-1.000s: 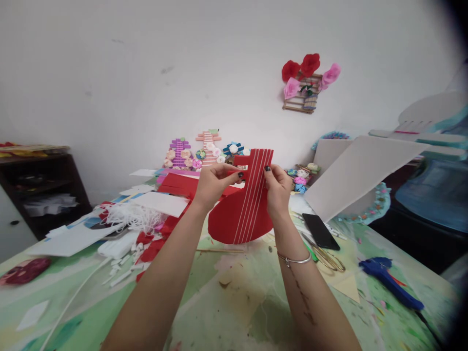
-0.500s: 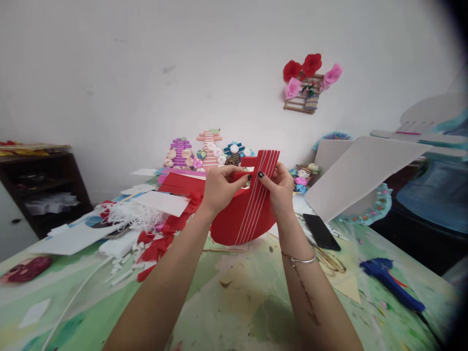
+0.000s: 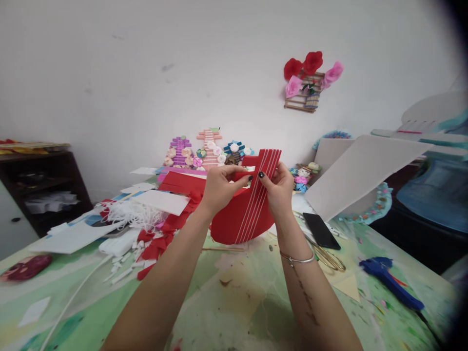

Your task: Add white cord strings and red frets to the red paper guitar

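A red paper instrument model (image 3: pixel 243 217), with a rounded body and white strings running along its neck, is held up over the table. My left hand (image 3: pixel 223 189) pinches a short red peg-like strip (image 3: pixel 243 174) at the left side of the neck, thumb against forefinger. Round the neck's right side, my right hand (image 3: pixel 280 189) grips the model, its thumb lying on the front by the strings. Another red strip (image 3: pixel 250 161) juts left from the neck just above the pinched one. Fingers behind the model are hidden.
Red scraps (image 3: pixel 157 246), white string (image 3: pixel 135 214) and white boards (image 3: pixel 161 201) lie on the left. To the right are a black phone (image 3: pixel 321 230), gold-handled scissors (image 3: pixel 331 258) and a blue glue gun (image 3: pixel 393 282). Finished flower-trimmed models (image 3: pixel 210 151) stand against the wall.
Both hands hold nearly the same pose on the red model. The top of its neck has shifted very slightly to the right.
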A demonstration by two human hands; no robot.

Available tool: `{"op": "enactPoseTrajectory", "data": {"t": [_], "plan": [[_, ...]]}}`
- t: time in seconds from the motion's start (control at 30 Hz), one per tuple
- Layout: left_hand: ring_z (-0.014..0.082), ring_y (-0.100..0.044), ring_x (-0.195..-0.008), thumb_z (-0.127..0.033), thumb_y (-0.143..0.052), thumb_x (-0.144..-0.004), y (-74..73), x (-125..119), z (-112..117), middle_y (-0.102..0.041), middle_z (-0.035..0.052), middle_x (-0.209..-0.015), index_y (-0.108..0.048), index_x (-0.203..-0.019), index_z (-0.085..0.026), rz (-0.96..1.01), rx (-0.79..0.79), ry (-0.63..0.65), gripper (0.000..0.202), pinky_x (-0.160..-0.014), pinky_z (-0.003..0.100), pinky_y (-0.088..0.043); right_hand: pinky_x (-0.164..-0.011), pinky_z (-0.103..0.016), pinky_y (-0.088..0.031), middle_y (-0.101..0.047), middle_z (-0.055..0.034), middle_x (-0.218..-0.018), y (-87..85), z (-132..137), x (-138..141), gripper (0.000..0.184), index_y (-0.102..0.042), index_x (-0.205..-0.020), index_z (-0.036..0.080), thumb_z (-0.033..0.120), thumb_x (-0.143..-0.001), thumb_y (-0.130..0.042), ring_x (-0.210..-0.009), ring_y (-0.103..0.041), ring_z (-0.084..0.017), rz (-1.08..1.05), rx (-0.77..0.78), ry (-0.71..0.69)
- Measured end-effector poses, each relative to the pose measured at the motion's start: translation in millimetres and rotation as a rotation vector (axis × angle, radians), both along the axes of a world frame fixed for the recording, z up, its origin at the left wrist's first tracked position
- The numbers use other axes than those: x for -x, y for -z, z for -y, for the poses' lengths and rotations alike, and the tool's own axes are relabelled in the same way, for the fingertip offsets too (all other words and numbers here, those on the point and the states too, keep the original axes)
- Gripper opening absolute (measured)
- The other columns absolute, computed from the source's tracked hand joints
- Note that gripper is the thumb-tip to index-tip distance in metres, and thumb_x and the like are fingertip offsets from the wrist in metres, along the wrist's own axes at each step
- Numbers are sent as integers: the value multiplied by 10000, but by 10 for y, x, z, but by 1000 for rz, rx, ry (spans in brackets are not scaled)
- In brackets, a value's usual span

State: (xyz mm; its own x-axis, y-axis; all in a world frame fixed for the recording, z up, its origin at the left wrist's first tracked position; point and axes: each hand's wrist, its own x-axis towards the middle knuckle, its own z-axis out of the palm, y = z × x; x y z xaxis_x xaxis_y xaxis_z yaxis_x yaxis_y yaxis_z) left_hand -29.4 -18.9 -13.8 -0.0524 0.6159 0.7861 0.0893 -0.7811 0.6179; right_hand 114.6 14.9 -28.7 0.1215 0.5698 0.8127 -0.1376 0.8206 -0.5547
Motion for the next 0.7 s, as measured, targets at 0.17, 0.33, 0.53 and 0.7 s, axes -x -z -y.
{"op": "enactPoseTrajectory", "data": {"t": [0.17,0.33,0.53,0.7], "plan": [[191,-686,-674,-220,-748,-680,-1,14,5,-736,72,-753,-759,-809,-168,-33,20,-10,141,-649,316,-574,-809,-359,-560,-699,-50,-987,-19,33,17,250,-572,-993,230,184,-758,-646,-899,-677,-200,-8,-12,-7],[183,-683,-636,-214,-751,-678,-14,-9,28,-729,60,-712,-758,-795,-169,2,28,-14,125,-609,296,-566,-841,-377,-555,-701,-45,-1000,-17,25,18,261,-574,-1003,236,198,-757,-655,-920,-673,-206,-3,-17,24],[175,-680,-608,-210,-747,-682,-25,-21,49,-724,51,-681,-756,-784,-173,8,35,-1,108,-595,292,-564,-847,-386,-555,-697,-46,-1023,1,10,17,262,-572,-1025,245,217,-775,-648,-928,-670,-206,16,-26,32],[175,-681,-614,-200,-748,-685,-17,-4,37,-725,55,-681,-755,-778,-167,10,55,-1,99,-598,289,-565,-806,-379,-565,-704,-34,-977,-19,46,30,246,-577,-990,248,194,-761,-652,-880,-677,-204,-4,-26,22]]}}
